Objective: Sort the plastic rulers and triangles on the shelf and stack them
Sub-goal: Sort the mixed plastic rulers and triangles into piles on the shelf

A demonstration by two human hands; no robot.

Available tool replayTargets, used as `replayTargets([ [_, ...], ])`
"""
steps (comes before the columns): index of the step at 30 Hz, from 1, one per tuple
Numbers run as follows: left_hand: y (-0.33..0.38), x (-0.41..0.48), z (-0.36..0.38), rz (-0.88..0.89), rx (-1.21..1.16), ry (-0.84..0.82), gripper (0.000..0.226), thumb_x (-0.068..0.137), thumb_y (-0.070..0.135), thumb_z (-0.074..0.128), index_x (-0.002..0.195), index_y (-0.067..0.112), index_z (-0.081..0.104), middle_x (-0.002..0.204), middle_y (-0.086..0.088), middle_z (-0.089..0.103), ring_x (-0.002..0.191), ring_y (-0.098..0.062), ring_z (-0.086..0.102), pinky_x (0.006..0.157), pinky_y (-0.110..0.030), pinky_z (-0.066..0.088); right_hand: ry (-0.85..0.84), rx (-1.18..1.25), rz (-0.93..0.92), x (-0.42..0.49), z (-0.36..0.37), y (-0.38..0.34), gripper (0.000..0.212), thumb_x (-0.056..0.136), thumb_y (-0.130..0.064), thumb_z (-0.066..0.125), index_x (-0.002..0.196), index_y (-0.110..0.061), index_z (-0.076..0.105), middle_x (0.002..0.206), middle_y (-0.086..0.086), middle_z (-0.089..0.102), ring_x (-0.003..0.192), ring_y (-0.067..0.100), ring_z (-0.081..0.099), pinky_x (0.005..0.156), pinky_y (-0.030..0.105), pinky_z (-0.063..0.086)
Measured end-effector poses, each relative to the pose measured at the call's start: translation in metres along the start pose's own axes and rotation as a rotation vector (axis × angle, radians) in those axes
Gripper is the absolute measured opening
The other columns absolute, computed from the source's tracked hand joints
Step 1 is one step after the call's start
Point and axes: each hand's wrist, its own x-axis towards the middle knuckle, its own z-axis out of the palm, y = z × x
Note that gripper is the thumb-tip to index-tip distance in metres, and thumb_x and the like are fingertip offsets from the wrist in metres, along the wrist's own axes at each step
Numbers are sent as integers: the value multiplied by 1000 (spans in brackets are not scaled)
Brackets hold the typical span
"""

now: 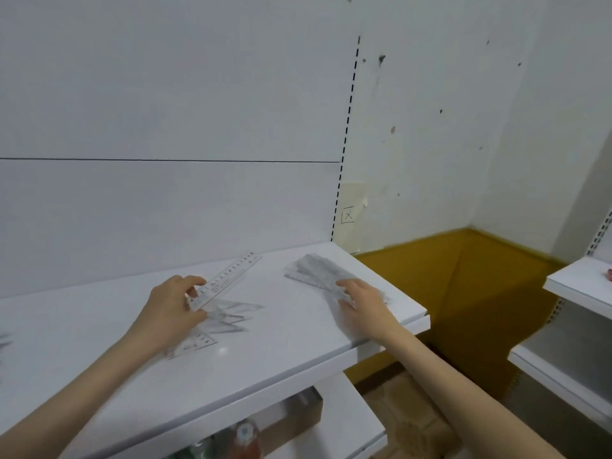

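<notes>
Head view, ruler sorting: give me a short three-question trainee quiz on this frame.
1. True or false: the left hand holds a straight ruler.
2. Where does the right hand rest? A) on the ruler stack B) on the wall C) below the shelf
3. What lies under the left hand besides the ruler?

Key: 1 true. 2 A. 3 clear plastic triangles.

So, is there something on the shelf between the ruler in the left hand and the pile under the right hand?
Nothing visible. The left hand holds a ruler above the loose triangles. The white shelf between it and the ruler pile under the right hand is bare.
</notes>
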Motion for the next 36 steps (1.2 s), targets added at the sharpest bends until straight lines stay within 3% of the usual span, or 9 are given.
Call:
replayTargets([
  [6,-10,-2,-11,-65,23,56,45,71,5,74,113,17,64,91,5,58,67,-14,55,73,-35,45,15,-99,-77,27,30,6,29,96,-19,48,122,-9,56,131,6,51,124,27,43,99,36,39],
  [10,-4,0,-4,-54,5,46,44,70,8,74,109,25,63,93,11,59,66,-12,53,77,-38,49,3,-147,-98,26,29,11,52,94,-47,36,130,-13,52,148,8,37,137,24,27,110,40,30],
  [12,3,2,2,-23,-8,30,45,69,8,73,107,29,61,93,14,59,64,-10,53,74,-36,49,62,-144,-152,26,25,8,63,90,-53,27,134,-13,49,146,7,39,134,24,30,110,39,33],
  [16,16,6,11,78,-38,-40,51,68,5,72,98,41,54,92,15,62,65,-12,52,66,-23,46,187,-118,-362,32,15,-11,67,87,-50,41,139,-8,44,144,8,45,133,24,36,111,34,27],
  [20,33,4,15,209,-116,-131,53,68,3,75,101,40,58,104,27,58,81,-9,52,65,-10,40,131,-204,-603,33,9,-33,65,84,-46,54,141,-17,41,143,2,48,132,19,41,114,38,25],
  [23,45,4,21,278,-141,-193,49,69,2,73,101,37,63,102,28,60,83,-5,53,65,-9,40,73,-162,-746,23,4,-37,46,90,-33,55,134,-24,45,118,-1,64,96,15,62,83,28,51],
  [25,48,7,25,297,-150,-220,43,70,3,72,97,36,65,98,25,63,80,-5,55,63,-8,40,69,-130,-786,16,-1,-29,33,93,-30,53,125,-24,53,103,-1,66,76,11,61,59,22,51],
  [31,34,24,33,241,-67,-197,36,76,9,70,93,39,59,92,17,65,83,-6,58,68,-16,45,47,-43,-557,10,-23,24,30,93,-44,50,115,-29,64,111,-8,60,64,-5,49,64,21,53],
  [36,5,27,23,105,113,-167,27,83,20,65,101,38,53,104,17,58,94,-3,53,87,-32,46,113,-94,-102,32,-18,51,34,92,-22,60,126,-25,59,127,-4,54,84,7,57,78,19,50],
])
